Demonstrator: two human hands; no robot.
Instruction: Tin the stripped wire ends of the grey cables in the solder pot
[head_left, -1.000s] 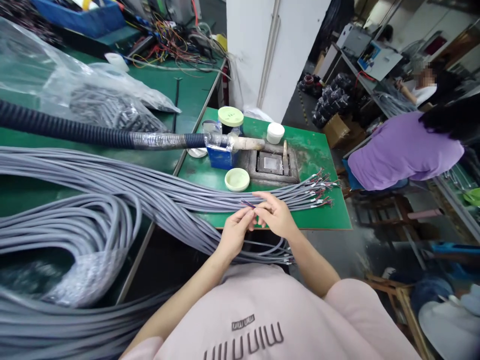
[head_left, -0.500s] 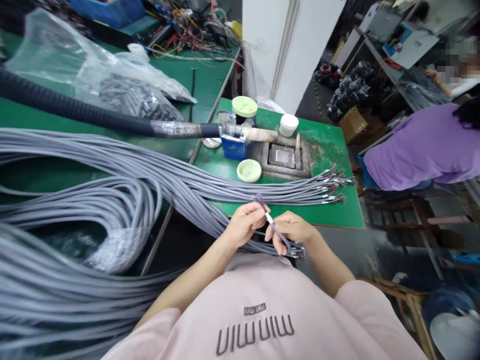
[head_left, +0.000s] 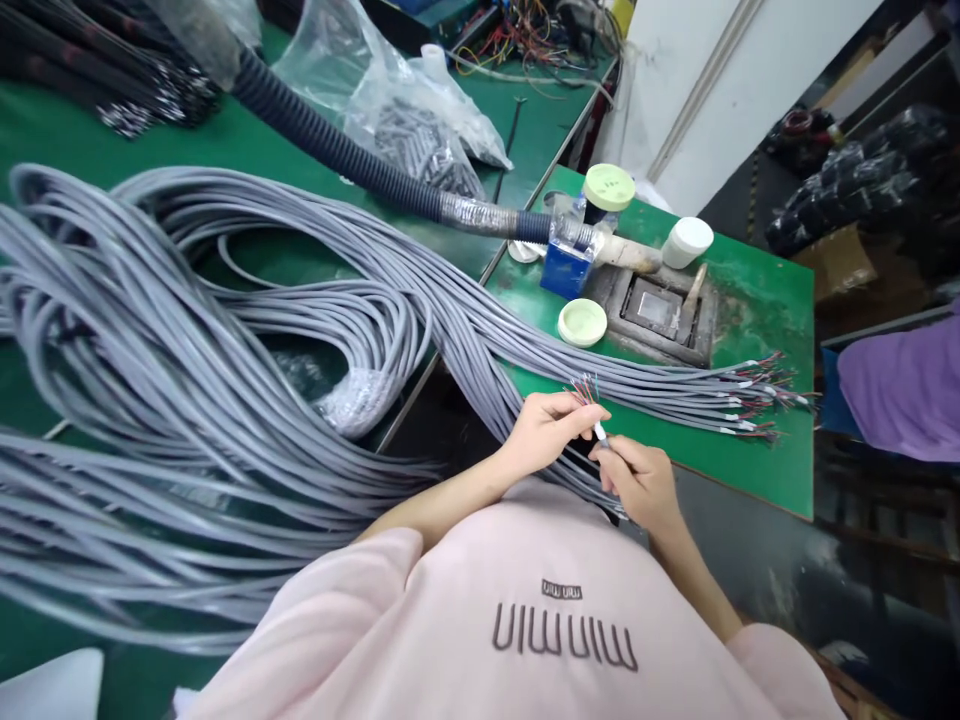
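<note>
Huge pile of grey cables [head_left: 187, 380] takes up most of the green bench [head_left: 90, 170], looping round on the left and fanning out to the right, where a batch lies flat with stripped ends [head_left: 750, 400] showing thin red and dark cores. Behind them there's a black corrugated hose [head_left: 337, 150] running to a blue box [head_left: 566, 268], then a metal block [head_left: 660, 312] and a pale green lid [head_left: 582, 322].

The one grey cable end [head_left: 600, 432] being handled sits just off the bench's front edge, between both hands. Left hand [head_left: 544, 432] has its fingertips pinched shut on the splayed coloured cores [head_left: 583, 388]. Right hand [head_left: 637, 482] is curled closed around the sheath just below a white band.

Hard to count the cores, they're too fine. The cable's run below the right hand is hidden behind it. A person in purple [head_left: 900, 390] is cut off at the right edge.
</note>
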